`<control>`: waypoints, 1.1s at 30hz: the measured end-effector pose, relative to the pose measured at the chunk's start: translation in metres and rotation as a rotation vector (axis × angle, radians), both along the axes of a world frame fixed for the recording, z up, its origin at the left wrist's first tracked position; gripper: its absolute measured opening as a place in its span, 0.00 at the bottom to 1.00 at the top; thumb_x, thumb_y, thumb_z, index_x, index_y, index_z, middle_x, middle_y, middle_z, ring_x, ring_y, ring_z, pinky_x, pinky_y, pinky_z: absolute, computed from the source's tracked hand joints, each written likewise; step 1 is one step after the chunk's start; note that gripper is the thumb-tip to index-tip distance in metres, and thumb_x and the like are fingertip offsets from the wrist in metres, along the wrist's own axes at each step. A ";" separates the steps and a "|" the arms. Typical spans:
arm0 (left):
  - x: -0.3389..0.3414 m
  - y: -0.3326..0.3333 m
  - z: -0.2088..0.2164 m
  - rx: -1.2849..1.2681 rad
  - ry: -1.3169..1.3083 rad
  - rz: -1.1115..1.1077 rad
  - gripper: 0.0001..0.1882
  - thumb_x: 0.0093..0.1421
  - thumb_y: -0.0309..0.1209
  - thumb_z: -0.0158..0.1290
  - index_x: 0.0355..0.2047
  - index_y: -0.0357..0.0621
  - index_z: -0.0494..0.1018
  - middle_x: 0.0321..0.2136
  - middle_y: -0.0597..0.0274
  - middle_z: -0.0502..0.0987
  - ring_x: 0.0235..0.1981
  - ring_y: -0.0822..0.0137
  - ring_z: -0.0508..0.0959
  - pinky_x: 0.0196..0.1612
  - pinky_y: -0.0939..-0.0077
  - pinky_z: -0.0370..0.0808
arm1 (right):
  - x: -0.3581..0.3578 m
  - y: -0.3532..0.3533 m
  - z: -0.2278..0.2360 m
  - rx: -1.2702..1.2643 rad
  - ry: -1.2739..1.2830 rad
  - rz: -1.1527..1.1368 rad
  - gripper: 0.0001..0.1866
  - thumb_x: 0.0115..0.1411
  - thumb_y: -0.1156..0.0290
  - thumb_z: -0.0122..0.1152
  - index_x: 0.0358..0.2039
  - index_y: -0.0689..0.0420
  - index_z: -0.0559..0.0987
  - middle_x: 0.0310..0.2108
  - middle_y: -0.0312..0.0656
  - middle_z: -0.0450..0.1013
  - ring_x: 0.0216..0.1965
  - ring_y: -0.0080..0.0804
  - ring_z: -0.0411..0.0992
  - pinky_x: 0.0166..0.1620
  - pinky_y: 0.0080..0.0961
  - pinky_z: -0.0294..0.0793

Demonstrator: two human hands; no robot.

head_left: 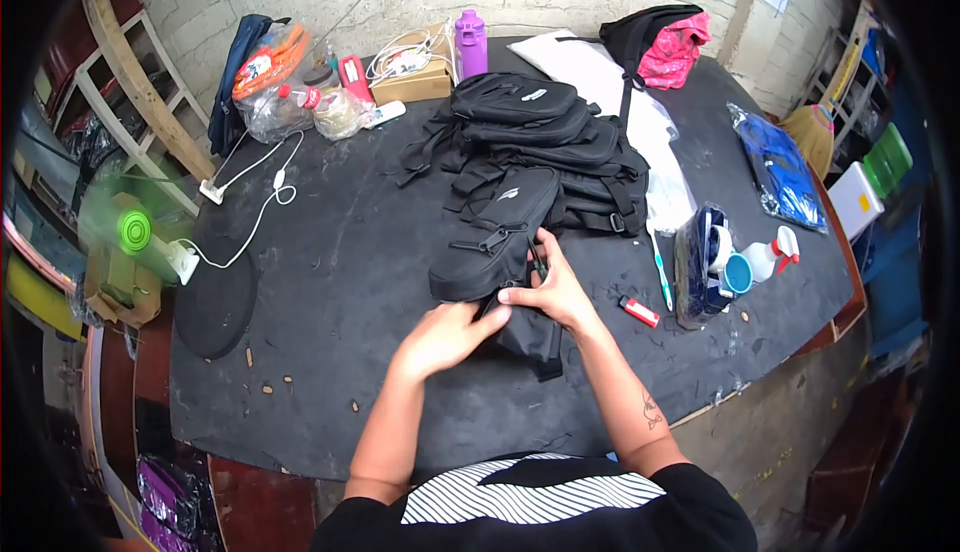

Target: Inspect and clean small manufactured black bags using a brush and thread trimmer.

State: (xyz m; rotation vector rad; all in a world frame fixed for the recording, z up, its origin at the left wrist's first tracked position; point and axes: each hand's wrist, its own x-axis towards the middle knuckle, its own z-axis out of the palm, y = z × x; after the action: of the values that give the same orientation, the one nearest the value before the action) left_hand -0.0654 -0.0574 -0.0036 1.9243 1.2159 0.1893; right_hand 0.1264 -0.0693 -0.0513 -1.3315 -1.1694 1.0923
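A small black bag [475, 270] with zippers and straps lies near the middle of the black table, its lower end toward me. My left hand [440, 340] is at that near end; its fingers go out of sight under or into the bag, with the thumb along the edge. On the bag's right side, my right hand [556, 294] grips the edge between thumb and fingers, close to a zipper. Black fabric and a strap [548, 367] hang out below my hands. Just beyond, several more black bags [530, 117] are stacked.
To the right lie a red lighter [640, 312], a toothbrush [661, 272], a dark blue pouch [697, 267] and a spray bottle [772, 254]. A purple bottle [471, 44] and a cardboard box [415, 82] stand at the back. A white cable [262, 212] runs across the left side.
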 end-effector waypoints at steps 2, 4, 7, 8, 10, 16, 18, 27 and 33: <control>-0.009 -0.013 0.045 0.221 0.201 -0.003 0.18 0.57 0.44 0.50 0.32 0.40 0.76 0.30 0.50 0.77 0.29 0.58 0.78 0.34 0.69 0.72 | -0.001 -0.002 -0.010 -0.007 0.023 -0.039 0.61 0.29 0.69 0.79 0.62 0.58 0.50 0.47 0.40 0.58 0.47 0.29 0.60 0.51 0.28 0.61; -0.004 -0.020 0.059 0.615 -0.221 0.187 0.12 0.51 0.35 0.57 0.33 0.40 0.77 0.26 0.55 0.76 0.27 0.60 0.78 0.32 0.70 0.72 | -0.010 -0.001 -0.015 0.025 0.126 -0.062 0.61 0.29 0.74 0.78 0.63 0.58 0.50 0.47 0.37 0.59 0.46 0.27 0.61 0.49 0.25 0.61; 0.011 0.002 0.043 1.041 0.051 0.099 0.18 0.51 0.29 0.56 0.44 0.44 0.74 0.31 0.53 0.73 0.34 0.58 0.74 0.39 0.70 0.71 | -0.023 0.001 0.003 -0.004 0.239 -0.006 0.60 0.31 0.73 0.78 0.63 0.58 0.50 0.46 0.36 0.60 0.47 0.25 0.60 0.49 0.23 0.59; 0.012 0.015 0.029 0.870 -0.037 0.098 0.19 0.51 0.28 0.56 0.45 0.45 0.74 0.30 0.54 0.73 0.31 0.60 0.74 0.38 0.71 0.72 | -0.024 0.004 -0.004 0.084 0.243 -0.043 0.52 0.37 0.73 0.75 0.62 0.58 0.54 0.39 0.34 0.65 0.37 0.19 0.65 0.40 0.18 0.64; 0.014 0.035 0.007 0.478 -0.277 0.112 0.21 0.51 0.25 0.57 0.48 0.47 0.72 0.28 0.59 0.71 0.25 0.67 0.73 0.33 0.75 0.73 | -0.024 0.002 0.008 0.034 0.299 -0.055 0.48 0.41 0.73 0.72 0.61 0.58 0.55 0.33 0.32 0.66 0.30 0.17 0.64 0.32 0.15 0.63; 0.022 0.034 0.001 0.524 -0.579 0.189 0.21 0.50 0.22 0.55 0.46 0.46 0.73 0.30 0.56 0.70 0.34 0.60 0.72 0.40 0.71 0.70 | 0.000 0.010 0.032 0.093 0.257 -0.081 0.28 0.45 0.78 0.68 0.48 0.60 0.69 0.22 0.29 0.68 0.18 0.12 0.62 0.20 0.11 0.59; 0.023 0.032 0.007 0.879 -0.431 0.170 0.18 0.49 0.21 0.53 0.43 0.45 0.75 0.39 0.55 0.69 0.46 0.57 0.67 0.48 0.67 0.67 | -0.003 0.011 0.030 0.139 0.203 -0.087 0.28 0.43 0.78 0.68 0.46 0.60 0.69 0.21 0.29 0.66 0.19 0.12 0.61 0.22 0.10 0.60; 0.029 0.054 0.014 0.479 -0.453 -0.132 0.09 0.51 0.20 0.53 0.33 0.38 0.77 0.30 0.53 0.78 0.32 0.58 0.77 0.37 0.71 0.73 | -0.015 -0.009 0.027 0.058 0.301 -0.056 0.32 0.37 0.83 0.69 0.45 0.57 0.68 0.28 0.30 0.65 0.26 0.13 0.62 0.30 0.10 0.64; 0.033 0.059 0.005 0.736 -0.410 -0.309 0.06 0.46 0.20 0.55 0.27 0.38 0.77 0.31 0.57 0.77 0.36 0.59 0.75 0.41 0.70 0.72 | -0.015 -0.018 0.019 0.103 0.039 -0.136 0.23 0.36 0.80 0.70 0.35 0.60 0.73 0.28 0.29 0.63 0.21 0.12 0.54 0.26 0.11 0.58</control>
State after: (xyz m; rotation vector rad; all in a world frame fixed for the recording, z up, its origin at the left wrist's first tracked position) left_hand -0.0320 0.0019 0.0015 2.4914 0.5913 0.9170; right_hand 0.1115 -0.0878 -0.0321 -1.2851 -1.0763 0.9444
